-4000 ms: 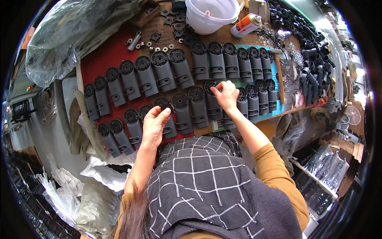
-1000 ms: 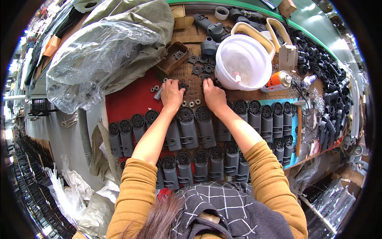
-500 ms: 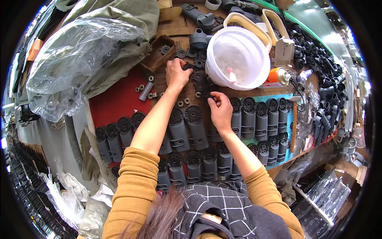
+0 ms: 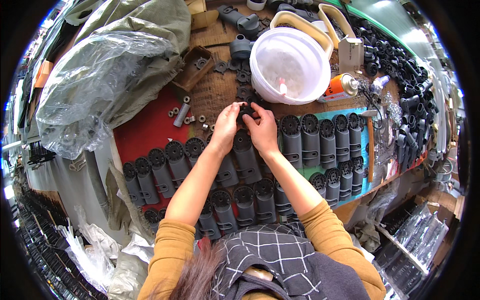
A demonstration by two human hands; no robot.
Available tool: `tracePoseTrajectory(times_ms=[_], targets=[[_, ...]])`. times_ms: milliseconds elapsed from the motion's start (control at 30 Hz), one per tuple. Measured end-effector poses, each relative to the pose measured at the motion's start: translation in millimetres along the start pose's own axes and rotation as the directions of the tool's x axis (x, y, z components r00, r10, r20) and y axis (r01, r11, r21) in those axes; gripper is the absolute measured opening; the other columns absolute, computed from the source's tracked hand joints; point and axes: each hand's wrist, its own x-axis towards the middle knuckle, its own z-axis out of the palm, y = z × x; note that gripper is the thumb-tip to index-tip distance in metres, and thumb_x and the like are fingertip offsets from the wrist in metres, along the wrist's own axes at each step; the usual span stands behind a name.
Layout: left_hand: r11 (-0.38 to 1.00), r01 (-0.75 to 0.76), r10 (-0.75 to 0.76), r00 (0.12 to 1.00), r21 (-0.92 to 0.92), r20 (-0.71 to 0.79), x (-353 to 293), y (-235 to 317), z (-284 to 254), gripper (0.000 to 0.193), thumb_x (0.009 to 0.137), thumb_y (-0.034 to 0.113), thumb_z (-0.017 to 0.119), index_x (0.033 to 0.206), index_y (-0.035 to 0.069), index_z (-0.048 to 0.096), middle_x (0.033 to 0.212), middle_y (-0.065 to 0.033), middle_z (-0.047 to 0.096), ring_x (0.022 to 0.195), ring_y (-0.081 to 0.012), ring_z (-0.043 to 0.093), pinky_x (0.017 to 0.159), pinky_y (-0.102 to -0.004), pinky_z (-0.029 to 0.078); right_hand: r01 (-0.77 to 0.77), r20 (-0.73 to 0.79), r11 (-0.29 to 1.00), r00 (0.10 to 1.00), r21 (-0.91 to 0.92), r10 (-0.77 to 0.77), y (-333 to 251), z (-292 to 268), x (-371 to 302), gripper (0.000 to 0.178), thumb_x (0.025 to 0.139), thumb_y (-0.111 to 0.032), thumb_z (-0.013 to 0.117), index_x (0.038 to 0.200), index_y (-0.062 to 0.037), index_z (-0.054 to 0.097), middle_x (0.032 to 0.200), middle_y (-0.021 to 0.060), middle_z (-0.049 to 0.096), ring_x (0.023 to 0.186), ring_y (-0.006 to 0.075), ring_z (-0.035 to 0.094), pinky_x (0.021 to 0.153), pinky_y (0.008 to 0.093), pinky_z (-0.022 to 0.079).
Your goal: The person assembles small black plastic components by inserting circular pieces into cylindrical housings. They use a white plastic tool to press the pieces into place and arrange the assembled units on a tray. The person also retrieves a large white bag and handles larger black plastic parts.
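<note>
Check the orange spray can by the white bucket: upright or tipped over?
Tipped over. The orange spray can lies on its side on the bench, its length running flat along the surface beside the white bucket, capped end pointing right.

Both hands (image 4: 245,125) together (fingers curled)

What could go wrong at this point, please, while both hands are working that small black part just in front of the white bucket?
The left hand and right hand pinch one small black toothed part above loose washers; if it slips, it may be lost among them. The white bucket stands close behind the fingers, with an orange spray can lying beside it, so a reach forward could nudge either. The forearms cross rows of black housings, which could be knocked out of line.
</note>
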Motion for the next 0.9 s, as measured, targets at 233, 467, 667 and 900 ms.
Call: tracePoseTrajectory(times_ms=[233, 467, 667, 900], targets=[[0.68, -0.29, 0.44, 0.896, 0.673, -0.058, 42, -14, -9, 0.04, 0.096, 0.037, 0.049, 0.114, 0.005, 0.064, 0.097, -0.0165, 0.065, 0.097, -0.0317, 0.059, 0.09, -0.0395, 0.044, -0.049, -0.031, 0.987, 0.998, 0.152, 0.054, 4, -21, -15, 0.028, 0.083, -0.012, 0.066, 0.107, 0.0015, 0.059, 0.09, 0.0076, 0.066, 0.075, 0.0114, 0.06, 0.069, 0.0276, 0.049], [0.312, -0.448, 0.572, 0.793, 0.838, 0.21, 67, -4, 3, 0.027, 0.067, 0.011, 0.076, 0.087, 0.003, 0.061, 0.078, -0.0135, 0.063, 0.076, -0.0336, 0.06, 0.072, -0.0422, 0.048, -0.016, -0.11, 1.0, 0.994, 0.012, 0.017, -1, -44, -24, 0.03, 0.082, -0.015, 0.068, 0.107, -0.0002, 0.06, 0.098, 0.01, 0.065, 0.087, 0.0171, 0.061, 0.08, 0.0318, 0.05], [0.73, -0.373, 0.376, 0.919, 0.573, 0.119, 1, 9, 1, 0.015, 0.088, 0.011, 0.063, 0.097, -0.001, 0.062, 0.088, 0.0002, 0.061, 0.079, -0.0092, 0.054, 0.072, -0.0254, 0.045, 0.25, 0.003, 0.968, 0.968, -0.017, -0.25, -2, -48, -35, 0.052, 0.083, -0.018, 0.066, 0.129, 0.0, 0.051, 0.099, 0.0171, 0.061, 0.087, 0.027, 0.06, 0.081, 0.036, 0.049], [0.875, -0.293, 0.298, 0.953, 0.386, 0.046, -88, 4, -10, 0.028, 0.099, 0.025, 0.05, 0.103, 0.002, 0.064, 0.094, 0.0009, 0.064, 0.085, -0.0058, 0.056, 0.075, -0.0213, 0.046, 0.334, 0.25, 0.94, 0.906, 0.074, -0.342, -32, -62, -70, 0.049, 0.084, -0.015, 0.065, 0.127, -0.0004, 0.05, 0.098, 0.016, 0.06, 0.091, 0.0271, 0.06, 0.083, 0.0372, 0.048]])
